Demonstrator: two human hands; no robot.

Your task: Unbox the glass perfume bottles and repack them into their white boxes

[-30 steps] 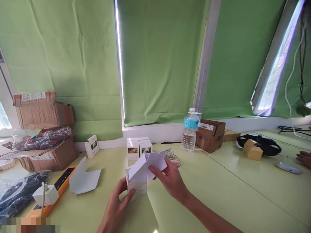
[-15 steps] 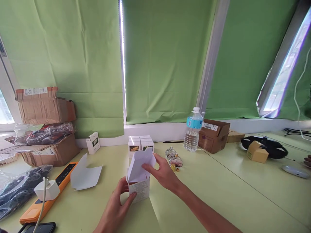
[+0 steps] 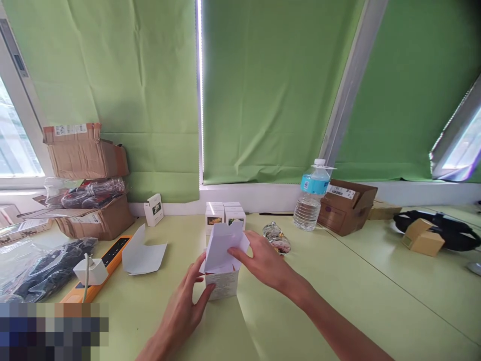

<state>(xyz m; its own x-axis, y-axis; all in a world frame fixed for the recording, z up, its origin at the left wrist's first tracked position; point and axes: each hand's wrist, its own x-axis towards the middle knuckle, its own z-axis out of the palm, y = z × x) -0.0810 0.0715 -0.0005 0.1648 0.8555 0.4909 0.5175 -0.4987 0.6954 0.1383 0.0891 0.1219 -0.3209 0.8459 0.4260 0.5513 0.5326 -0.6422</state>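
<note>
A small white cardboard box (image 3: 222, 288) with printed text on its front stands on the table before me, its top flap (image 3: 224, 245) raised. My left hand (image 3: 191, 296) grips the box's left side, thumb on the front face. The fingers of my right hand (image 3: 259, 258) pinch the raised flap at its right edge. What lies inside the box is mostly hidden; a little orange-red shows at the opening. Just behind it stand several white boxes (image 3: 235, 215) with pictures on them. To their right lies a crumpled silvery foil packet (image 3: 276, 237).
On the left are a folded white paper (image 3: 145, 256), an orange power strip (image 3: 101, 271), a white box (image 3: 154, 210) and stacked brown cartons (image 3: 90, 220). A water bottle (image 3: 308, 200) and a brown carton (image 3: 343, 213) stand at the back right, near a small tan box (image 3: 423, 238).
The view has swung a little left, so things sit further right in it. My hands keep the same hold on the box and its flap.
</note>
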